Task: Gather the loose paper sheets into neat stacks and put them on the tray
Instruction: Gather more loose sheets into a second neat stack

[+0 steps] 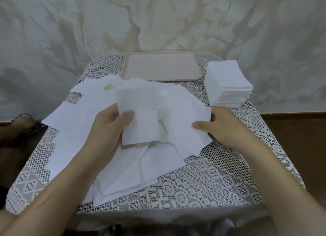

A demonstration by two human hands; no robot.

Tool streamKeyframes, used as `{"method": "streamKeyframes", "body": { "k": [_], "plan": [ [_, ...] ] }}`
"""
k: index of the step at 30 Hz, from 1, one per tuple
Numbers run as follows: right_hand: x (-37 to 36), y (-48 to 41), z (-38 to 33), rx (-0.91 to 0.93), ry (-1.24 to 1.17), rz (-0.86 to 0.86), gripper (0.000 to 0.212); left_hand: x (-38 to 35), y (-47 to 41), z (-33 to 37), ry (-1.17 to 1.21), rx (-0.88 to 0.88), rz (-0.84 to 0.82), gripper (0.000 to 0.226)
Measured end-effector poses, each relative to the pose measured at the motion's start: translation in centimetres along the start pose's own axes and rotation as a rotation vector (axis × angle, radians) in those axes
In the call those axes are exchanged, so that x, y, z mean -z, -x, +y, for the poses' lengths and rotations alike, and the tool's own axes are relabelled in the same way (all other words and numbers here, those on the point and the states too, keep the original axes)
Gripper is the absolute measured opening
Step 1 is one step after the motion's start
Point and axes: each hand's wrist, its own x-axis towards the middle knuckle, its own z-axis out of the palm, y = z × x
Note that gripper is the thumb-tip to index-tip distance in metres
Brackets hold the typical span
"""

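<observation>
right now the loose sheets lie in a messy white heap in the middle of the table. they lie one over another and are turned every which way. on the left they reach the table's edge.

the left hand holds a small bunch of sheets up a little above the heap. its thumb is pressed on top of the bunch near the left edge. its other fingers are curled under the paper, so they are mostly hidden. the bunch looks squared up, with its edges lined up.

the right hand is at the right side of the heap. its thumb lies on top of a sheet there. its fingers seem to be tucked under that sheet, pinching it, but the paper hides them, so i am not fully sure.

a neat stack of sheets, thick and tidy, sits on the table at the far right, just beside the tray. the tray is pale pink with a raised rim and lies flat at the far end of the table. the far edge of the heap comes close to the tray's near rim.

a white lace cloth covers the table. behind the table hangs a pale, wrinkled wall cloth. a dark thing lies low on the left, too blurry to tell.
</observation>
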Motion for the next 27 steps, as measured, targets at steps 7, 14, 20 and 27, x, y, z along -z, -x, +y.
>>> {"method": "streamKeyframes", "body": {
  "k": [7, 14, 20, 27],
  "plan": [
    [0.1, 0.4, -0.9, -0.044, 0.042, -0.074, 0.009, -0.2, 0.0, -0.1, -0.008, 0.007, -0.002, 0.023],
    [0.0, 0.2, -1.5, 0.002, -0.138, 0.131, 0.018, 0.0, 0.0, -0.2, -0.027, -0.01, 0.012, 0.024],
    [-0.5, -0.3, -1.4, -0.112, 0.084, 0.138, 0.033, 0.2, -0.1, -0.4, -0.04, -0.017, 0.016, 0.027],
    [-0.8, -0.2, -1.8, -0.129, 0.0, 0.117, 0.062, 0.3, -0.2, -0.5, -0.036, -0.013, -0.001, 0.026]
  ]
}}
